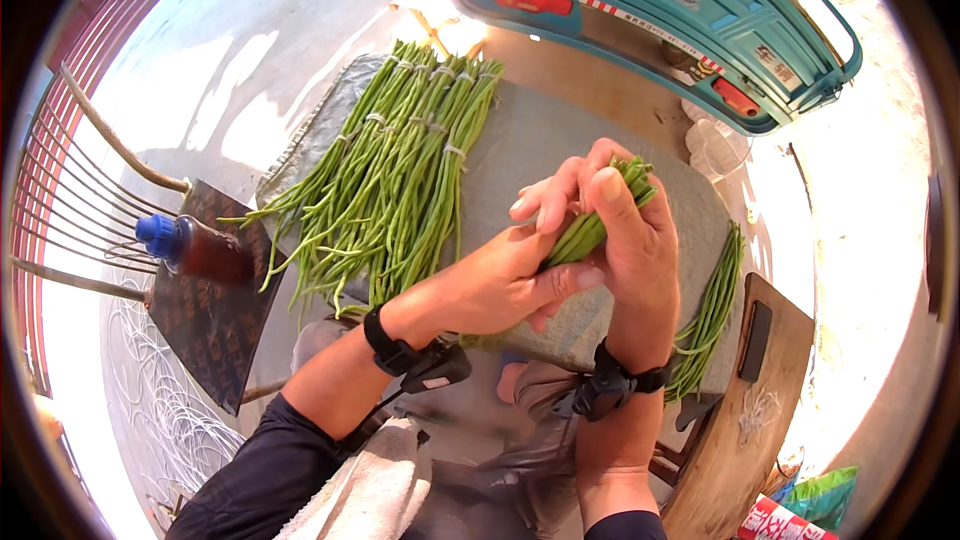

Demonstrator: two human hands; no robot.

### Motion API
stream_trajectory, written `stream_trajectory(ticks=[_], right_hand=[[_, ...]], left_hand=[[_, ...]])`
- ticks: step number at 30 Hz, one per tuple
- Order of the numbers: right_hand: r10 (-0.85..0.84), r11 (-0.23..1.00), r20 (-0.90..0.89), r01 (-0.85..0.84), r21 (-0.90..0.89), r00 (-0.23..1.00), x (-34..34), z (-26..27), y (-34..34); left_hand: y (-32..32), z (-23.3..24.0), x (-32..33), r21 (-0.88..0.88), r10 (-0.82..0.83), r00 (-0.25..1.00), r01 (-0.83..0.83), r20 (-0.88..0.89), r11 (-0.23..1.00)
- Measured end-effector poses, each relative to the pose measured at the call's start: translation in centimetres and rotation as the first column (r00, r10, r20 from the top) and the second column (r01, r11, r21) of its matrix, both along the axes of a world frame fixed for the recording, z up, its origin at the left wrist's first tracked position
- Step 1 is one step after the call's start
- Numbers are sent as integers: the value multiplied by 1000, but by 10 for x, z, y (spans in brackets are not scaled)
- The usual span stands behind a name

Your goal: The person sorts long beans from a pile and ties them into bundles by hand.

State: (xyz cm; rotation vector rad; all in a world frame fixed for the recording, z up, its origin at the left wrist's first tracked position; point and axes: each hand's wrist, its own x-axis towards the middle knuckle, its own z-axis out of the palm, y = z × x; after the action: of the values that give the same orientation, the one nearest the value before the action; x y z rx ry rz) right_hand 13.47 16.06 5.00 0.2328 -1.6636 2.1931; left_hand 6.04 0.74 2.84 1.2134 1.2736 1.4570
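Between my two hands is a bunch of green yardlong beans (581, 236), its trimmed-looking ends poking up past the fingers. My left hand (517, 266) wraps the bunch from the left and below. My right hand (634, 232) grips it near the upper ends, thumb along its side. The lower part of the bunch is hidden behind the hands and forearms. Several tied bundles of yardlong beans (405, 187) lie side by side on the cloth-covered table (540, 127), bound with pale ties. A looser group of beans (709, 315) rests along the table's right edge.
A wooden bench (757, 405) at the right holds a black phone (755, 341) and some pale string (759, 414). On the left, a dark board (217, 330) bears a blue-capped bottle (214, 251). White cord (161, 397) lies tangled below it. A teal cargo vehicle (652, 7) stands beyond the table.
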Motion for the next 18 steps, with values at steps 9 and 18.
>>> stream_trajectory(ticks=[9,18], right_hand=[[53,981,-8,-53,-186,999,-1,-9,-2],[32,999,92,-28,-38,995,-9,-4,-4]], left_hand=[[8,-11,-5,173,-3,969,-41,246,984],[-7,0,-7,-6,79,948,-81,308,997]])
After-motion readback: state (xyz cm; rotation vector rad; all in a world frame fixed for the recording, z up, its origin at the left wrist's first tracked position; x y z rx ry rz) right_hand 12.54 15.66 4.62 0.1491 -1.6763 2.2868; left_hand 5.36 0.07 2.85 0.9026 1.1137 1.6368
